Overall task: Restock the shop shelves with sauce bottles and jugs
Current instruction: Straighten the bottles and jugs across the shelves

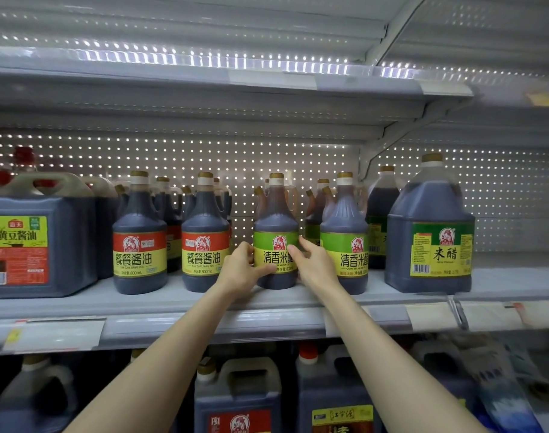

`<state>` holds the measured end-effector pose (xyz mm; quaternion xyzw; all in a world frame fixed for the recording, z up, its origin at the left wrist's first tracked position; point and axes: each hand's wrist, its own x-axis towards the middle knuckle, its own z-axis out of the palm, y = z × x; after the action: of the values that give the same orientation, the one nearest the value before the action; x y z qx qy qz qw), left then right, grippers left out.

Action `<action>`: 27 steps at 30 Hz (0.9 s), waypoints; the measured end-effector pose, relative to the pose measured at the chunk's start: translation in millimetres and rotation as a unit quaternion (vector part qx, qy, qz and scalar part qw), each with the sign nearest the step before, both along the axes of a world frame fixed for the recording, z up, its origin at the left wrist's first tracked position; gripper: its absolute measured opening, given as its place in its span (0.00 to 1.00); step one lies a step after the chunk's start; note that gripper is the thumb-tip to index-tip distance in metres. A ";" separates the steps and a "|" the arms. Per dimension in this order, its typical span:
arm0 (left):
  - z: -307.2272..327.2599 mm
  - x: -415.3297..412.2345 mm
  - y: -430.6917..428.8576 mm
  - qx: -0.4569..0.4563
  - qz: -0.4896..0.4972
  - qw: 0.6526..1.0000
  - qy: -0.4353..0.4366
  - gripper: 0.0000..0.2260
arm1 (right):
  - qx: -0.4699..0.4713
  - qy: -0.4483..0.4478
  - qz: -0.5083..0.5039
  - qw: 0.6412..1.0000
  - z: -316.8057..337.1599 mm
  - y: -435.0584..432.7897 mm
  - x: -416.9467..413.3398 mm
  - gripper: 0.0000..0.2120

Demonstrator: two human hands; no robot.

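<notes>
Forearms reach up to the middle shelf [79, 300], where the left hand [239, 271] and right hand [314, 265] both curl their fingers round a green-labelled rice vinegar bottle [276, 220] standing upright near the front edge. With the right fingers wedged against its twin [345, 220], a careless twist could topple that neighbour. The held bottle has brown liquid, a tan cap and a neck handle.
</notes>
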<state>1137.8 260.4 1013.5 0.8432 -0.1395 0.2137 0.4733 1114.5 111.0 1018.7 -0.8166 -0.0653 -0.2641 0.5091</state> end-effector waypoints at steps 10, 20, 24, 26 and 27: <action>0.4 -1.9 -1.0 0.003 0.000 1.000 0.004 0.19 | -0.002 0.002 0.004 1.000 1.8 0.7 -3.3 0.24; 0.9 -10.0 -5.2 -0.002 0.031 0.999 -0.028 0.25 | 0.005 -0.018 0.040 0.999 3.0 -6.1 -10.0 0.24; 6.7 -18.5 -4.9 -0.020 0.063 0.996 -0.066 0.22 | 0.018 -0.025 0.074 0.997 8.1 -16.6 -17.0 0.25; 12.3 -23.1 -8.6 -0.020 0.067 0.994 -0.079 0.21 | 0.033 -0.040 0.085 0.995 13.4 -26.3 -21.5 0.23; 14.7 -26.3 -12.3 -0.022 0.067 0.994 -0.088 0.21 | 0.045 -0.051 0.089 0.994 15.9 -31.7 -25.0 0.22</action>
<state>1111.5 248.2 1028.3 0.8182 -0.1192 0.3207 0.4621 1089.6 79.3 1034.7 -0.7691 -0.1514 -0.2621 0.5629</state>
